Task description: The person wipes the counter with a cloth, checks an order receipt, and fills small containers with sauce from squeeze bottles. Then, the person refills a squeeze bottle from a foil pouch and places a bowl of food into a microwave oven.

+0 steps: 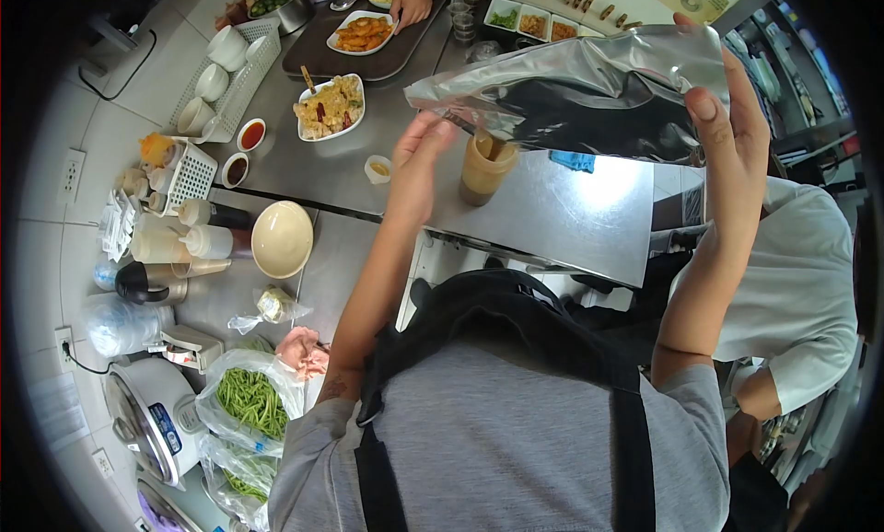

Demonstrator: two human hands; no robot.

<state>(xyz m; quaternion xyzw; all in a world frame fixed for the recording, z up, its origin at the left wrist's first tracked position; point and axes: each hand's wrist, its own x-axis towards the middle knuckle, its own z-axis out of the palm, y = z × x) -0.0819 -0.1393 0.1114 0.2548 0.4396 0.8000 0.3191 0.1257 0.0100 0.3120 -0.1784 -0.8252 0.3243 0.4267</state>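
Observation:
A shiny silver foil pouch (pixel 599 95) is held up crosswise above the steel counter. My right hand (pixel 732 132) grips its right end, thumb on the near face and fingers behind. At the pouch's lower left corner, my left hand (pixel 422 155) is closed with its fingertips pinching the edge. Directly below that end stands a translucent brown-tinted squeeze container (pixel 488 168), with dark liquid in its bottom; its mouth is partly covered by the pouch. A small cup (pixel 378 169) sits left of the container, near my left wrist.
Fried food fills a white bowl (pixel 330 107); sauce dishes (pixel 250 134) stand beside it. A person's hand (pixel 412 3) touches a plate (pixel 361 33) on a dark tray. Squeeze bottles (pixel 212 241), a cream bowl (pixel 283 239) and bagged green beans (pixel 250 403) are left. Another person (pixel 792 265) stands right.

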